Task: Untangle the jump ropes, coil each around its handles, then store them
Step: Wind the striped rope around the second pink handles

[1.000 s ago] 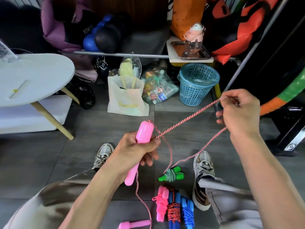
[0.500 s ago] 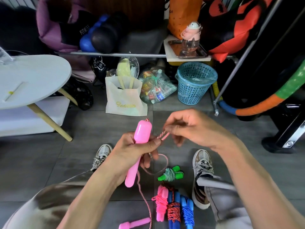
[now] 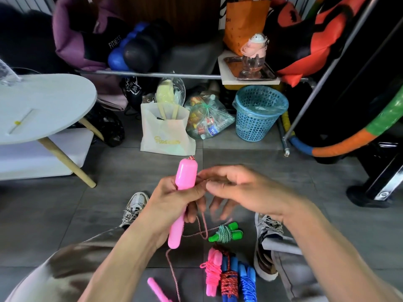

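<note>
1. Right now your left hand grips the pink handle upright, a steady post for coiling.
2. Your right hand, fingers loosely curled, pinches the striped rope just beside it.
3. Below your hands lie the coiled ropes.
4. Beyond them, a bag reads roughly "Fashion".

Basket right of plastic bag, tote left.
</note>
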Available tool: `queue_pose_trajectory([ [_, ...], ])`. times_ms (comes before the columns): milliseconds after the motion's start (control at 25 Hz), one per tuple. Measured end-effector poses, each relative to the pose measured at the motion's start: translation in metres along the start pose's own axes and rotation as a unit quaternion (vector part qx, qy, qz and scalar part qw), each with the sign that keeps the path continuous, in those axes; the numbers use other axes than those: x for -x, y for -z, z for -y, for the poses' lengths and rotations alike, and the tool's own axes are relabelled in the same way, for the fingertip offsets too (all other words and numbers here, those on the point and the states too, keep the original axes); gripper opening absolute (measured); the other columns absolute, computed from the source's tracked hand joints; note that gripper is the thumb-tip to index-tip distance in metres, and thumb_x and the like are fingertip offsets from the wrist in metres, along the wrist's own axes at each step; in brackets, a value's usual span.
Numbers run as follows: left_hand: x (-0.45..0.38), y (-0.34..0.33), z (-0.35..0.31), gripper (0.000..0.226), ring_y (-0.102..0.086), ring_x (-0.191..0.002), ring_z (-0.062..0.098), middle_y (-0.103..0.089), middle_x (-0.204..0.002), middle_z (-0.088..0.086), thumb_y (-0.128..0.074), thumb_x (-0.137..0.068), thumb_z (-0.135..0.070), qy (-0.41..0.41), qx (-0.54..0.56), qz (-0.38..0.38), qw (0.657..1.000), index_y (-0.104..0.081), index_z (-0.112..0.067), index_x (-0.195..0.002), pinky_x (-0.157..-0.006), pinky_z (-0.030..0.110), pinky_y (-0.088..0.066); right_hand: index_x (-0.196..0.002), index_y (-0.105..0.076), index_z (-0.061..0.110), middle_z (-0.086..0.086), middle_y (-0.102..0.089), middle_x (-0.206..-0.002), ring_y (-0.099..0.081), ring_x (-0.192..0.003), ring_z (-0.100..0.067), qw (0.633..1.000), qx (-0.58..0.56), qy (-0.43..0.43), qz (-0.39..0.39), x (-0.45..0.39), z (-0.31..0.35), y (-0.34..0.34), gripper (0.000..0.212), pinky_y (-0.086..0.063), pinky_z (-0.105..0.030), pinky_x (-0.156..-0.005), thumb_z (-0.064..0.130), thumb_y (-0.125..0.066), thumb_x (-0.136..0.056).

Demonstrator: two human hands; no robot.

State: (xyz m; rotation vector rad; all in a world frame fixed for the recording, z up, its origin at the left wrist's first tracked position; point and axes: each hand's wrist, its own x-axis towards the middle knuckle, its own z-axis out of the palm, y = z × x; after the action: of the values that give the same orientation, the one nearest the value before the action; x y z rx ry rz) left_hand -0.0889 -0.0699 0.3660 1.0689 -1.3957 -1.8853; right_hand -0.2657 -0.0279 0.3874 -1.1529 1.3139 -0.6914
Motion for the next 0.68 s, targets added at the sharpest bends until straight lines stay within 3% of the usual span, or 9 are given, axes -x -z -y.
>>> queue_pose_trajectory([
  [120,0.000,-0.002,0.001,0.015,-0.040,-0.038,0.019,-0.057,-0.055,0.012,-0.069,-0.075,-0.021,0.015,0.000,0.010,1.000,-0.068,-0.006,-0.072,-0.037,0.020,-0.032,-0.116,-0.066,0.019,-0.006,-0.071,-0.103,-0.067,-0.088,-0.016,0.993,0.106,0.047,-0.022,-0.002,-0.001,0.005,0.024,-0.056,-0.040,-0.087,0.014,-0.064,-0.093],
  [200,-0.001,-0.003,0.001,0.015,-0.041,-0.038,0.020,-0.057,-0.056,0.012,-0.069,-0.080,-0.017,0.027,0.001,0.012,1.000,-0.068,-0.003,-0.079,-0.037,0.020,-0.033,-0.103,-0.071,0.026,0.000,-0.072,-0.094,-0.068,-0.088,-0.019,0.981,0.155,0.070,-0.090,0.000,-0.002,0.016,0.015,-0.055,-0.043,-0.088,0.016,-0.066,-0.092],
  [280,-0.002,-0.001,0.000,0.016,-0.043,-0.036,0.019,-0.058,-0.055,0.012,-0.069,-0.082,-0.015,0.037,0.003,0.005,0.999,-0.068,0.001,-0.082,-0.038,0.020,-0.034,-0.091,-0.072,0.029,0.002,-0.071,-0.082,-0.068,-0.073,-0.015,0.956,0.140,0.109,-0.232,0.001,-0.003,0.031,0.016,-0.059,-0.040,-0.079,0.015,-0.065,-0.092],
  [360,-0.002,0.000,0.001,0.015,-0.044,-0.036,0.019,-0.058,-0.055,0.012,-0.068,-0.083,-0.015,0.041,0.007,-0.001,0.999,-0.069,0.000,-0.082,-0.038,0.020,-0.034,-0.086,-0.071,0.027,0.002,-0.065,-0.074,-0.061,-0.060,-0.008,0.895,0.058,0.137,-0.420,0.003,-0.005,0.052,0.022,-0.058,-0.032,-0.065,0.009,-0.060,-0.093],
  [440,-0.002,0.001,0.003,0.014,-0.046,-0.036,0.019,-0.058,-0.055,0.011,-0.068,-0.084,-0.015,0.040,0.006,-0.005,0.999,-0.070,-0.002,-0.081,-0.038,0.021,-0.034,-0.092,-0.069,0.024,0.000,-0.062,-0.077,-0.057,-0.056,-0.004,0.843,-0.011,0.125,-0.524,0.002,-0.007,0.066,0.020,-0.056,-0.029,-0.057,0.008,-0.058,-0.093],
  [480,-0.001,0.000,0.004,0.013,-0.046,-0.036,0.019,-0.058,-0.055,0.011,-0.067,-0.085,-0.014,0.039,0.005,-0.007,0.999,-0.070,-0.002,-0.081,-0.038,0.021,-0.034,-0.098,-0.067,0.028,0.004,-0.063,-0.085,-0.061,-0.062,-0.004,0.844,0.003,0.106,-0.525,0.000,-0.006,0.064,0.021,-0.058,-0.031,-0.061,0.010,-0.058,-0.093],
  [520,-0.001,-0.002,0.004,0.013,-0.045,-0.036,0.018,-0.058,-0.054,0.011,-0.067,-0.086,-0.014,0.038,0.007,-0.007,0.999,-0.069,-0.002,-0.081,-0.037,0.021,-0.034,-0.104,-0.064,0.036,0.009,-0.064,-0.097,-0.066,-0.073,-0.007,0.871,0.044,0.084,-0.482,-0.001,-0.008,0.059,0.029,-0.060,-0.036,-0.069,0.011,-0.057,-0.091],
  [600,0.000,-0.003,0.003,0.014,-0.044,-0.036,0.018,-0.057,-0.054,0.011,-0.067,-0.085,-0.015,0.033,0.010,-0.004,0.999,-0.069,-0.002,-0.080,-0.037,0.021,-0.032,-0.114,-0.059,0.042,0.011,-0.063,-0.116,-0.068,-0.092,-0.015,0.956,0.082,0.036,-0.279,-0.003,-0.005,0.033,0.042,-0.060,-0.041,-0.080,0.005,-0.052,-0.093],
  [680,0.001,-0.004,0.001,0.015,-0.043,-0.036,0.018,-0.057,-0.054,0.011,-0.068,-0.082,-0.018,0.031,0.021,-0.002,0.999,-0.068,-0.005,-0.073,-0.037,0.021,-0.031,-0.121,-0.062,0.025,0.002,-0.068,-0.111,-0.068,-0.096,-0.018,0.995,0.068,0.010,-0.069,-0.003,0.002,0.008,0.039,-0.057,-0.039,-0.084,-0.002,-0.047,-0.097],
])
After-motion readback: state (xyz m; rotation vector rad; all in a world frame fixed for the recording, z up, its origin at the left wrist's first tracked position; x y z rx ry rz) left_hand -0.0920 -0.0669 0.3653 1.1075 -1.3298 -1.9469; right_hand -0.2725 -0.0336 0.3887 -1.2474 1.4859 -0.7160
